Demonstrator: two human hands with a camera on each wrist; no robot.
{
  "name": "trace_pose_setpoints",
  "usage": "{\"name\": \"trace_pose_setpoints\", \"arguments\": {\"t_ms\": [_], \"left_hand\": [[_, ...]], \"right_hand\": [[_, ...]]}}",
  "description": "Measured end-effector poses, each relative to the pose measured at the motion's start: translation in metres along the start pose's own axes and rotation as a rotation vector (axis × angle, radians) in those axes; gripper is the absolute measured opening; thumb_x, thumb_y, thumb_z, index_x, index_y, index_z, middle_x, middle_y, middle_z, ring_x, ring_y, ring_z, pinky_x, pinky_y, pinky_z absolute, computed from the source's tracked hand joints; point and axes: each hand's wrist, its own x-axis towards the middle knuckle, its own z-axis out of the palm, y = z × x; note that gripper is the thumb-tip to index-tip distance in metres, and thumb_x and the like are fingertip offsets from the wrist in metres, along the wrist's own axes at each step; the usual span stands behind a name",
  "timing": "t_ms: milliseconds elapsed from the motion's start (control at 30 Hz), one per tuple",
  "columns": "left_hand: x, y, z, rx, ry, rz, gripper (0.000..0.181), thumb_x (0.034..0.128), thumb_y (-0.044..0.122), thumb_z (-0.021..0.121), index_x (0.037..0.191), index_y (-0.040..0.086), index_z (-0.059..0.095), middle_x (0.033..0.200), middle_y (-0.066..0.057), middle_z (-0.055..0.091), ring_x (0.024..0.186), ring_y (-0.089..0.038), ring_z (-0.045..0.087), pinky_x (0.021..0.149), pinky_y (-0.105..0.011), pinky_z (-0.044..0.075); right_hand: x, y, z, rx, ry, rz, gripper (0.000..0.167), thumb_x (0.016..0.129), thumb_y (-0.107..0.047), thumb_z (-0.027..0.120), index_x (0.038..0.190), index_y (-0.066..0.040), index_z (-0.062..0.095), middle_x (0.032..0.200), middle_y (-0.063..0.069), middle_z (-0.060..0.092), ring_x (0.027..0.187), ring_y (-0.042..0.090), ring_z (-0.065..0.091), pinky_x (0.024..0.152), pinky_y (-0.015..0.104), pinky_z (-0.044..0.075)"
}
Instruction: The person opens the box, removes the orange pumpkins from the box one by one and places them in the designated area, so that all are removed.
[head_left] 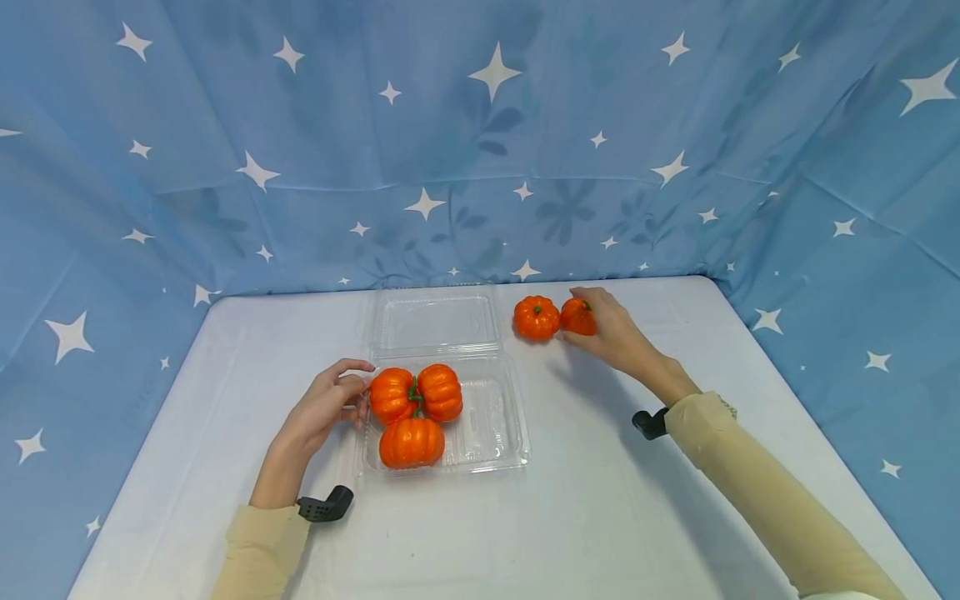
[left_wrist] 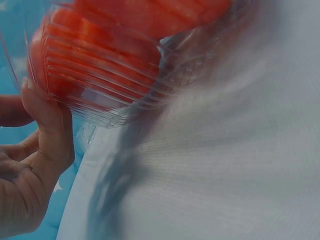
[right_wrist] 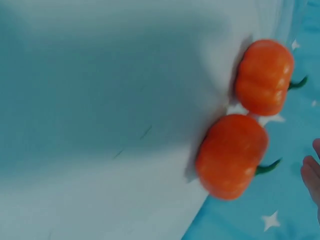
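Three orange pumpkins (head_left: 411, 442) (left_wrist: 115, 60) sit in the left part of a clear hinged container (head_left: 487, 408) (left_wrist: 107, 117), stems toward each other. At its left edge, my left hand (head_left: 326, 404) (left_wrist: 37, 150) grips the rim, fingers bent. Two more pumpkins stand on the table at the back: one to the left (head_left: 536, 319), one to the right (head_left: 577, 317). My right hand (head_left: 622, 337) is over the right one, thumb and fingers spread around its sides. In the right wrist view, part of this hand (right_wrist: 312, 175) shows apart from both pumpkins (right_wrist: 231, 156).
The container's lid (head_left: 437, 323) lies folded back behind its base. A white cloth (head_left: 585, 517) covers the table, and a blue curtain with white stars (head_left: 450, 125) hangs behind and at both sides.
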Motion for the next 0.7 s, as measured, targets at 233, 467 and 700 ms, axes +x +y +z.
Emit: {"name": "trace_pose_setpoints", "arguments": {"t_ms": [233, 467, 700], "left_hand": [[0.001, -0.001, 0.000, 0.003, 0.002, -0.008, 0.038, 0.1030, 0.008, 0.046, 0.140, -0.004, 0.043, 0.070, -0.006, 0.057, 0.061, -0.016, 0.053, 0.057, -0.028, 0.054], [0.001, -0.001, 0.000, 0.002, 0.003, -0.010, 0.038, 0.1026, 0.008, 0.045, 0.139, -0.004, 0.043, 0.070, -0.006, 0.057, 0.061, -0.016, 0.053, 0.057, -0.028, 0.054], [0.002, -0.002, -0.001, 0.005, 0.003, -0.008, 0.039, 0.1027, 0.008, 0.046, 0.139, -0.004, 0.043, 0.071, -0.006, 0.057, 0.061, -0.016, 0.053, 0.058, -0.028, 0.055]], "right_hand": [[-0.003, -0.022, 0.005, 0.036, -0.009, -0.109, 0.071, 0.087, -0.019, 0.082, 0.144, 0.005, 0.047, 0.144, 0.024, 0.050, 0.135, 0.042, 0.048, 0.110, 0.060, 0.045], [-0.005, -0.039, 0.011, 0.021, -0.066, -0.174, 0.071, 0.086, -0.025, 0.084, 0.143, 0.003, 0.049, 0.144, 0.021, 0.052, 0.135, 0.039, 0.049, 0.108, 0.056, 0.048], [-0.008, -0.058, 0.014, -0.043, -0.131, -0.186, 0.075, 0.087, -0.029, 0.083, 0.146, 0.001, 0.047, 0.145, 0.018, 0.052, 0.134, 0.036, 0.051, 0.111, 0.054, 0.045]]}}
